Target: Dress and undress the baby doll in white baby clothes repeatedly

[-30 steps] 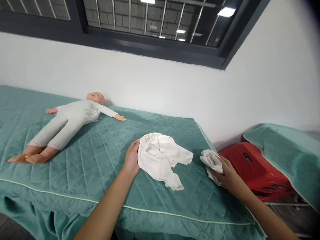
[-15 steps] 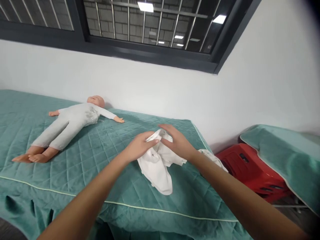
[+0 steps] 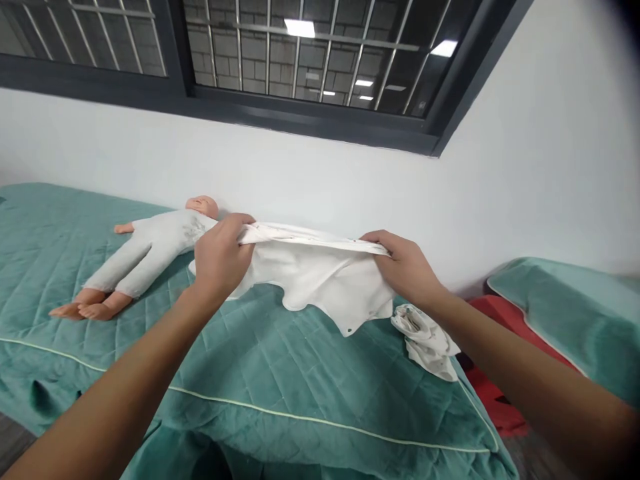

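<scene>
A thin white baby garment [image 3: 320, 273] is stretched sideways above the bed, its upper edge pulled nearly straight. My left hand [image 3: 224, 257] grips one end of that edge, fingers wrapped round the fabric. The other end is pinched in my right hand [image 3: 405, 263]. Below, the garment hangs in loose, wavy folds, with a small round snap at its lowest corner. Close below my right wrist lies a crumpled white cloth [image 3: 425, 340]. Left of my left hand, a baby doll [image 3: 163, 233] rests on its back, with a soft white body and bare feet; my hand hides one of its arms.
A green quilted cover [image 3: 260, 380] with pale piping spreads over the bed. Behind it stand a white wall [image 3: 325, 180] and a dark-framed, barred window [image 3: 310, 120]. At the right are a red plastic piece [image 3: 495, 400] and another green cover [image 3: 565, 327].
My hands have moved apart, spreading the bunched garment wide between them. More of the crumpled cloth at the right now shows. The camera view has shifted slightly.
</scene>
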